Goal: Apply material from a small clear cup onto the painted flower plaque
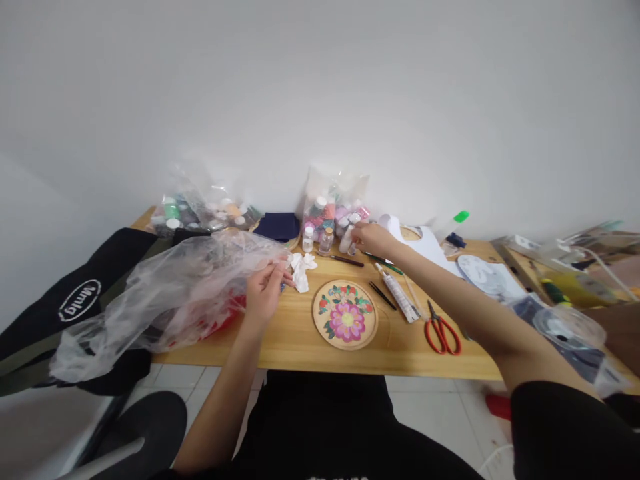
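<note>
My left hand rests on the wooden table beside a crumpled white tissue, its fingers pinched on the edge of a big clear plastic bag. My right hand reaches to the back of the table and closes on a small bottle in a row of little vials. A round wooden disc painted with a pink flower and strawberries lies between my arms.
Red scissors, a glue tube, thin brushes and a white round plate lie right of the disc. Bags of small paint pots stand along the wall. A black bag lies at the left.
</note>
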